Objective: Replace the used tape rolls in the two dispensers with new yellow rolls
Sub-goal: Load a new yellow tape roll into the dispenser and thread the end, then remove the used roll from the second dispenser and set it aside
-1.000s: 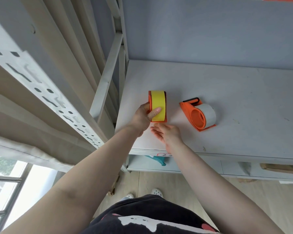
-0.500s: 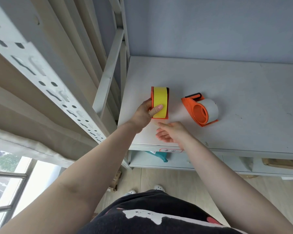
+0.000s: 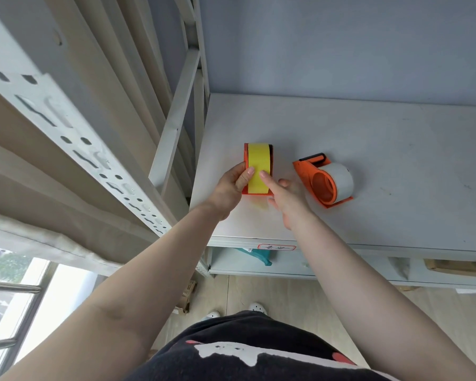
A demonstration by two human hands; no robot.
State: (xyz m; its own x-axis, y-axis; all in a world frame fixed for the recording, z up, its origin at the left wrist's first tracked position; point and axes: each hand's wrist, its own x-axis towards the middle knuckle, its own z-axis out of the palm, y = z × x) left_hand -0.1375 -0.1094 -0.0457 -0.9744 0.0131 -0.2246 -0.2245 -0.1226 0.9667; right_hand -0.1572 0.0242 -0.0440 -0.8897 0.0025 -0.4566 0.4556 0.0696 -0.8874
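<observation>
On the shelf (image 3: 368, 149), my left hand (image 3: 228, 188) grips the first dispenser (image 3: 245, 160) steady while my right hand (image 3: 286, 196), forefinger extended, presses its yellow roll (image 3: 259, 166); the second dispenser (image 3: 316, 177) waits beside.

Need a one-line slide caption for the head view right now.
Left hand grips the yellow-roll dispenser; right hand touches it; white-roll dispenser waits alongside.

A bright yellow tape roll (image 3: 258, 168) sits in an orange holder (image 3: 245, 160), a second orange holder (image 3: 308, 177) carries a whitish-grey roll (image 3: 340, 178), the shelf (image 3: 382, 149) is pale grey, its label (image 3: 276, 246) red-edged white, and the shirt (image 3: 245, 353) black with white and red patches.
</observation>
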